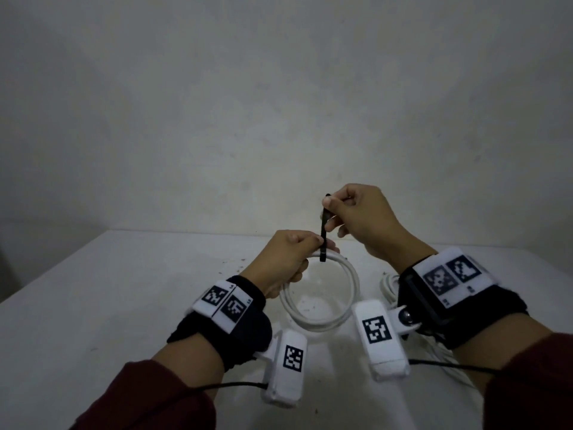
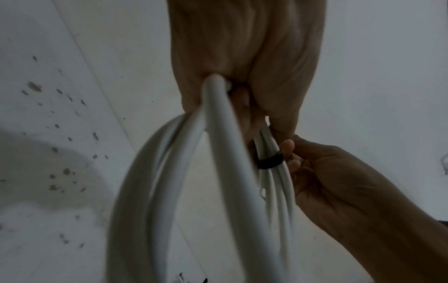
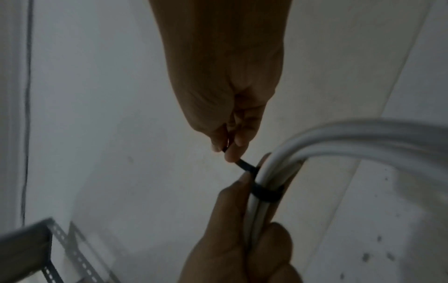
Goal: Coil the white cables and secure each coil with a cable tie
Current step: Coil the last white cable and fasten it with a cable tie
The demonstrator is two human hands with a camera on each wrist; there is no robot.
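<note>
A white cable coil (image 1: 322,293) hangs above the white table (image 1: 93,305), held at its top by my left hand (image 1: 290,259), fingers curled round the bundled strands. A black cable tie (image 1: 324,234) wraps the bundle just right of that grip and its free end stands straight up. My right hand (image 1: 356,212) pinches that upper end between thumb and fingers. In the left wrist view the coil (image 2: 169,191) hangs from my left hand (image 2: 244,57), the tie band (image 2: 269,161) circling the strands. In the right wrist view the right hand (image 3: 230,141) pulls the tie strap (image 3: 247,166) away from the coil (image 3: 339,137).
Another white cable (image 1: 389,285) lies on the table behind my right wrist. Dark specks dot the tabletop (image 1: 235,266). A pale wall (image 1: 279,103) rises behind the table's far edge. A perforated metal bracket (image 3: 55,241) shows low in the right wrist view.
</note>
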